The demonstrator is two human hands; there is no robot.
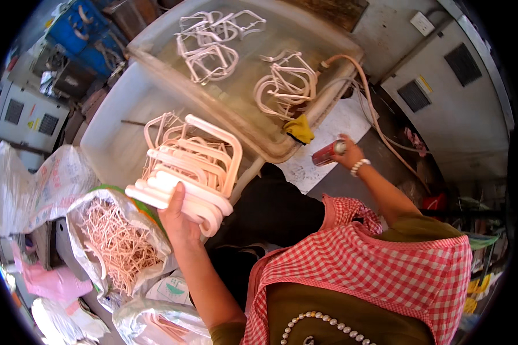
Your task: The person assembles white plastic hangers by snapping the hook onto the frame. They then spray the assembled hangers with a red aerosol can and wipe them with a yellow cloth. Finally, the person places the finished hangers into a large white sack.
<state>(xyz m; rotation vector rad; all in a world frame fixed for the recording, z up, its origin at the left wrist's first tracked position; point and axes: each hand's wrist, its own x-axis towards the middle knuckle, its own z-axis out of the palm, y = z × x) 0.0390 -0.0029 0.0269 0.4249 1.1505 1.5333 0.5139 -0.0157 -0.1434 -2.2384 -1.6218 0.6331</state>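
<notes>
My left hand is closed round the near end of several thick, pale pink bent tubes stacked together. They lie over the near corner of a white plastic tub, above more pink bent pieces inside it; what the tubes rest on is hidden. Off to the right, my right hand grips a red spray can around its pale top, tilted above a white board. A yellow and black cloth or glove hangs on the tub rim just beyond the can.
A larger tub of cloudy water holds bent pink frames and a second cluster. A brown hose runs from its right corner. At left stands a white sack of thin pink sprigs. Grey cabinets line the right.
</notes>
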